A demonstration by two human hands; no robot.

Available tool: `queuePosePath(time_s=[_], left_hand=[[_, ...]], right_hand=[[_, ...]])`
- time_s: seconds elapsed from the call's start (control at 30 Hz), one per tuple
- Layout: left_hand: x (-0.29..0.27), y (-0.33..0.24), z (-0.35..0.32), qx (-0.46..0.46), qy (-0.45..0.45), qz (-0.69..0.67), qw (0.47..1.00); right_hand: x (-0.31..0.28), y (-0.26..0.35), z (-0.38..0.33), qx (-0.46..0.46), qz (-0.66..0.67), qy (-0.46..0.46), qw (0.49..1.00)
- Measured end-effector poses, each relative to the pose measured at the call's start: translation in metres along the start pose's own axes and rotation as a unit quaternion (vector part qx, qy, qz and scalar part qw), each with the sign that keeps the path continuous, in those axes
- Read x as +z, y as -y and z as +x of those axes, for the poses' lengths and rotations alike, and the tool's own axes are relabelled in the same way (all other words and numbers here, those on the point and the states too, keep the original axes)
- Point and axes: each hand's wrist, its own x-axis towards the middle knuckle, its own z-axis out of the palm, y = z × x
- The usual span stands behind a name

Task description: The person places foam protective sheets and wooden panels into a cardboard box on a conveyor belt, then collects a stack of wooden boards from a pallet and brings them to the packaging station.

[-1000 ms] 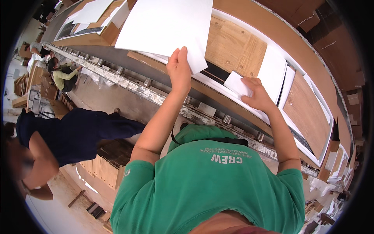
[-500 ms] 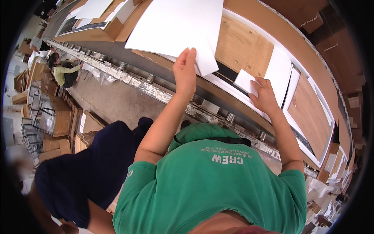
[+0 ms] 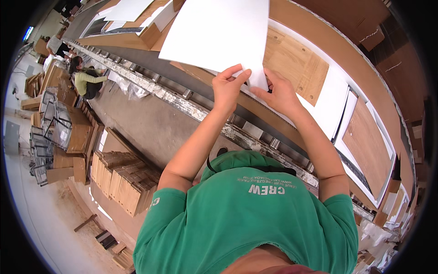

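Holding: both hands grip the near corner of one large white sheet (image 3: 219,34), which is lifted over the bench.
Person: one, in a green shirt (image 3: 248,219), forearms reaching up from the lower edge.
Left hand (image 3: 228,86): fingers closed on the sheet's corner, thumb under, fingertips on top.
Right hand (image 3: 278,93): pinching the same corner just beside the left hand, the two nearly touching.
Change: half a second ago the right hand lay well apart on a small white piece to the right, and only the left held the sheet; now both meet at one corner. The small piece is no longer seen in the hand.
Meaning: the sheet seems to be under two-handed control now, ready to be pulled or laid.
Bench: a long conveyor rail (image 3: 182,98) runs along its near edge.
Panels: at least three wooden boards in view, one (image 3: 296,64) just behind the hands, one (image 3: 367,146) to the right, one (image 3: 137,27) at far left.
White sheets: the held one, one (image 3: 335,107) under the boards at right, one (image 3: 127,9) far left.
Floor: stacked wooden boxes (image 3: 121,178) at left.
Far: one co-worker (image 3: 86,82) sits by the rail, well apart.
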Motion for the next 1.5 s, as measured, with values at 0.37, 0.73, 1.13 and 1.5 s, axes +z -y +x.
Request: queuePosePath(time_s=[0.37,0.73,1.13,1.5], left_hand=[[-0.034,-0.005,0.033,0.150,-0.110,0.090,0.978],[-0.044,-0.006,0.021,0.135,-0.134,0.014,0.982],[-0.048,-0.023,0.002,0.132,-0.107,-0.063,0.983],[-0.023,-0.034,-0.033,0.122,-0.007,-0.059,0.991]], right_hand=[[-0.017,-0.069,-0.018,-0.008,-0.124,0.035,0.992],[0.000,-0.060,-0.027,-0.031,-0.330,0.046,0.942],[0.003,-0.071,-0.025,-0.020,-0.400,0.082,0.913],[-0.009,-0.072,-0.033,0.097,-0.389,0.105,0.910]])
